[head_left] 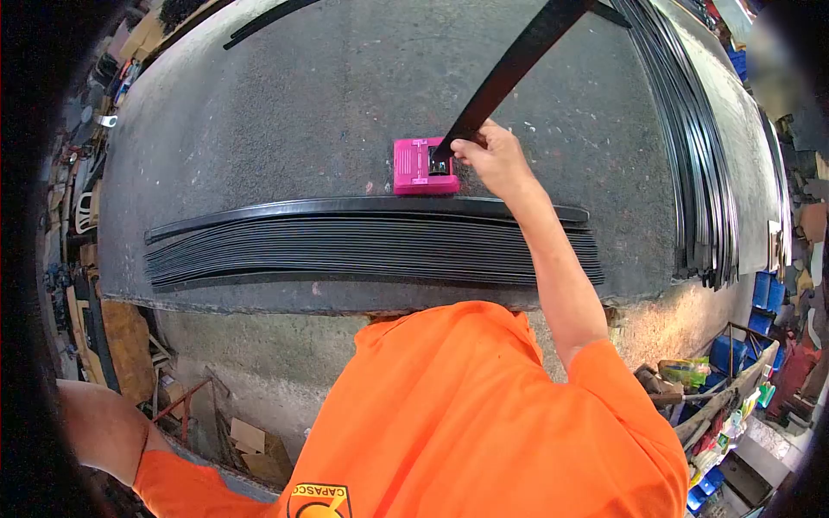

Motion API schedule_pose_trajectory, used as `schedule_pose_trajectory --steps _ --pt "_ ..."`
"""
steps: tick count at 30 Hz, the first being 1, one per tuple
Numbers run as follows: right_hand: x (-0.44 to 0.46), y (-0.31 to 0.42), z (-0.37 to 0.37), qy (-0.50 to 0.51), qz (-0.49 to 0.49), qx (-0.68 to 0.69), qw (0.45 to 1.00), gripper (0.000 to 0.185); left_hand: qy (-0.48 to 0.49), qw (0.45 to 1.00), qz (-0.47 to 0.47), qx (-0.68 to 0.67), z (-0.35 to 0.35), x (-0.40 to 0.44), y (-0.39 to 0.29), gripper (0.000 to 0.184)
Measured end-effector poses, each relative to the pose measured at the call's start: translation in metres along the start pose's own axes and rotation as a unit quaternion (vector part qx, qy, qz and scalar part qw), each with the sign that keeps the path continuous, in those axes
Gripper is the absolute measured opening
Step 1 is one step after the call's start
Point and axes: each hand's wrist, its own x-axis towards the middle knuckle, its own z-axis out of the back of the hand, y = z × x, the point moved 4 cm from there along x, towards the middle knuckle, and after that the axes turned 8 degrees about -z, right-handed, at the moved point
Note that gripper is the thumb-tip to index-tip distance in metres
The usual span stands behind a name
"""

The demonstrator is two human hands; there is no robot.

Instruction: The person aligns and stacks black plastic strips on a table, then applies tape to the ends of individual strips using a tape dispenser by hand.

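Note:
My right hand (494,160) pinches a long black flat strip (518,65) near its lower end, with the thumb and fingers closed on it. The strip slants up and to the right, past the top of the view. Its lower end meets the dark opening of a small bright pink plastic box (404,168); I cannot tell whether it is inside. Just in front of the box lies a neat stack of black strips (371,250). One strip (328,207) lies along the stack's far side. My left arm (108,432) reaches out at the lower left; its hand is outside the picture.
The grey worktop (302,112) ends at an edge near my body. Long black strips (691,155) lie bundled along its right side, and another dark strip (272,22) is at the far left. Blue bins (764,298) and clutter stand at lower right, with cardboard (250,436) at lower left.

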Motion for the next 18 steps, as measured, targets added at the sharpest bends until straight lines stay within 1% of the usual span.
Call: schedule_pose_trajectory --steps 2,3,5,6,8,9,10,12,14,15,17,18 --pt "0.006 -0.009 -0.002 -0.003 0.003 -0.014 1.000 0.022 0.025 0.993 0.022 -0.109 0.014 -0.001 -0.001 0.041" --pt "0.005 -0.007 -0.004 -0.005 0.005 -0.020 1.000 0.022 0.037 0.985 0.050 -0.160 0.020 0.001 0.004 0.040" --pt "0.001 -0.001 0.007 -0.013 0.000 -0.092 0.996 0.020 0.053 0.986 0.039 -0.152 0.020 -0.001 0.006 0.040" --pt "-0.003 0.003 0.013 -0.018 -0.002 -0.128 0.992 0.019 0.056 0.994 0.002 -0.092 0.016 -0.006 0.004 0.040" --pt "-0.008 0.002 0.019 -0.021 -0.013 -0.104 0.994 0.019 0.063 0.996 -0.037 -0.052 0.016 -0.012 0.010 0.040" --pt "-0.008 0.003 0.020 -0.023 -0.018 -0.092 0.995 0.018 0.066 0.995 -0.038 -0.071 0.018 -0.010 0.018 0.040" --pt "-0.006 0.004 0.018 -0.017 -0.018 -0.067 0.997 0.018 0.065 0.992 -0.030 -0.101 0.020 -0.011 0.023 0.040" --pt "-0.004 0.008 0.009 -0.011 -0.009 -0.062 0.998 0.021 0.056 0.984 -0.003 -0.169 0.023 -0.011 0.024 0.041" --pt "0.000 0.008 -0.001 -0.013 0.000 -0.047 0.999 0.022 0.056 0.984 0.033 -0.169 0.022 -0.009 0.021 0.041" --pt "0.001 0.006 -0.003 -0.010 -0.004 -0.050 0.999 0.022 0.062 0.988 0.050 -0.129 0.022 -0.009 0.020 0.041" --pt "0.003 0.002 -0.006 -0.003 -0.012 -0.055 0.998 0.021 0.061 0.994 0.028 -0.090 0.022 -0.013 0.025 0.041" --pt "0.003 0.001 -0.004 -0.005 -0.009 -0.063 0.998 0.021 0.053 0.994 -0.013 -0.091 0.021 -0.017 0.028 0.041"
